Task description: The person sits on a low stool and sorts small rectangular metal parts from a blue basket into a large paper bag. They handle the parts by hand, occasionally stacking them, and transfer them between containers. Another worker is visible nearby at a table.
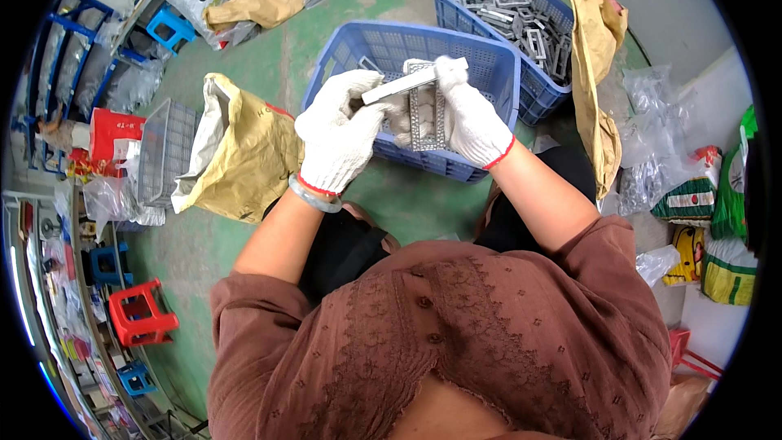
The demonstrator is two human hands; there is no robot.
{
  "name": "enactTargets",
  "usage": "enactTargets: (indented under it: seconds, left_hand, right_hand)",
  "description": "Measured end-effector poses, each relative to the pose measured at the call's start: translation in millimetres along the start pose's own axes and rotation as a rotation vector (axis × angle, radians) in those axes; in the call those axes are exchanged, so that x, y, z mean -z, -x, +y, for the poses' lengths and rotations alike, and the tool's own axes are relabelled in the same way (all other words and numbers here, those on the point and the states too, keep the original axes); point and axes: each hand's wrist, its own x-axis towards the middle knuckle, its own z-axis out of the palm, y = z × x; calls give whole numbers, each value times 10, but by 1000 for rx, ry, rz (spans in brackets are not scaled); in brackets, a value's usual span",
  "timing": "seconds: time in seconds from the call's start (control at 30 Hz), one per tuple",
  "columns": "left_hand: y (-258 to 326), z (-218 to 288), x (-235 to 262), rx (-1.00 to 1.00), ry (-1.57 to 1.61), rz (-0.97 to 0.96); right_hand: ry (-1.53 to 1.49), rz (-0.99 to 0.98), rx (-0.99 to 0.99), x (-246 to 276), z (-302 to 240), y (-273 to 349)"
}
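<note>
White knitted gloves with red cuffs cover both of my hands, which are over the near blue plastic crate [509, 98]. My left hand [336, 132] is closed on the left end of a smooth, pale metal bar [399, 85], which slants up to the right. My right hand [476, 118] grips a rectangular metal frame [425, 140] with a patterned, textured border, its thumb pressed near the bar's right end. The bar crosses in front of the frame's upper part. Whether the two pieces touch or are joined I cannot tell. Glove fingers show through the frame's opening.
Behind on the right, a second blue crate [444, 8] holds many grey metal frames [521, 20]. An open tan sack [252, 151] stands left, another tan sack [593, 57] right. A grey crate [163, 147], red stool [142, 312] and shelving line the left side.
</note>
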Motion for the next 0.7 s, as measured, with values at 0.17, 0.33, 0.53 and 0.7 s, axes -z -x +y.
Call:
enactTargets:
  seconds: [0.17,0.33,0.53,0.7]
  left_hand:
    - [25,-91,2,-85,120,71]
    - [33,-114,35,-141,44,48]
    - [20,-198,36,-118,43,41]
    - [-5,-21,21,78,174,-10]
  right_hand:
    - [84,-44,-15,56,15,-3]
    - [101,-1,-35,-31,-42,37]
    - [147,32,-8,-91,-65,72]
    - [299,0,16,-4,-50,34]
